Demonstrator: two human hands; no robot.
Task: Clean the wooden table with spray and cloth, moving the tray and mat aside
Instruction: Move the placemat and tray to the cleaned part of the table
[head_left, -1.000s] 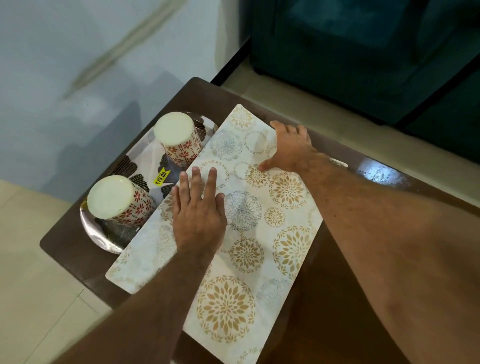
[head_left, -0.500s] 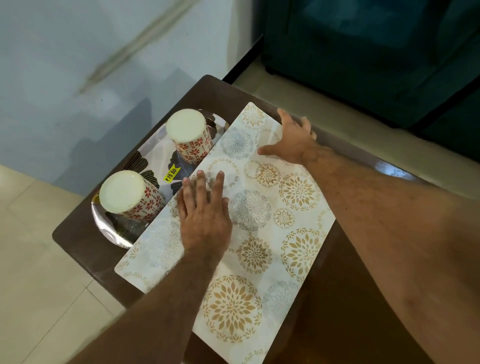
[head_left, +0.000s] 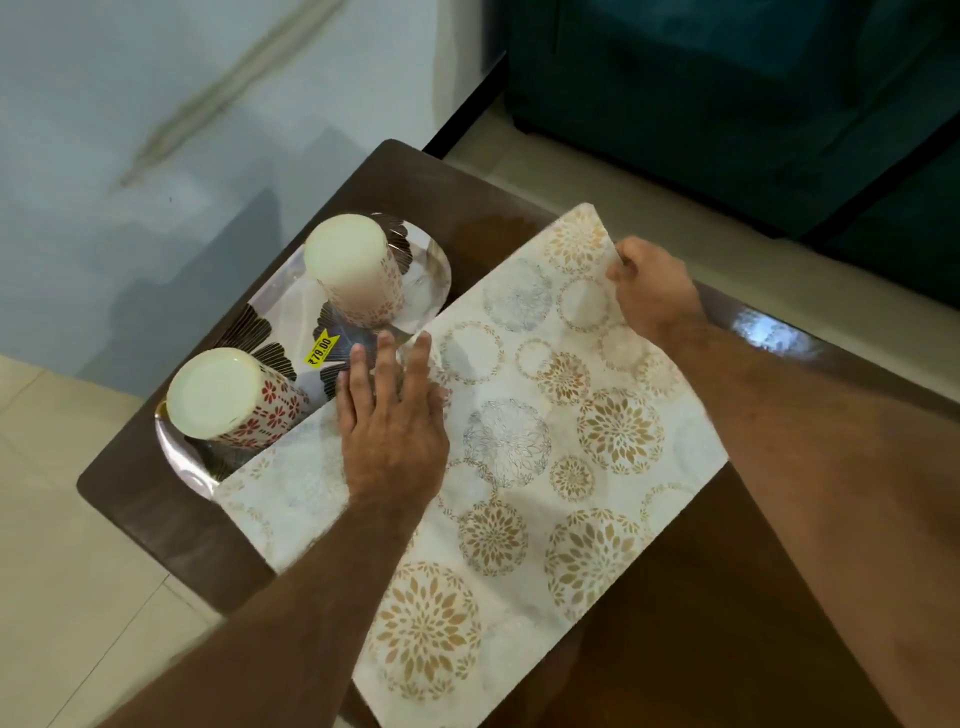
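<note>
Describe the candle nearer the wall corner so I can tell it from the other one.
On the dark wooden table, find the shiny oval tray left of the patterned mat. The far candle stands at the tray's far end, beyond the yellow price sticker, away from the near candle.

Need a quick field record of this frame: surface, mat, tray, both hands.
surface: dark wooden table
mat: floral mat, lying diagonally, overlapping the tray's edge
tray: shiny tray at the table's left, holding two candles
left hand: left hand flat on the mat
right hand: right hand pinching the mat's far edge
</note>
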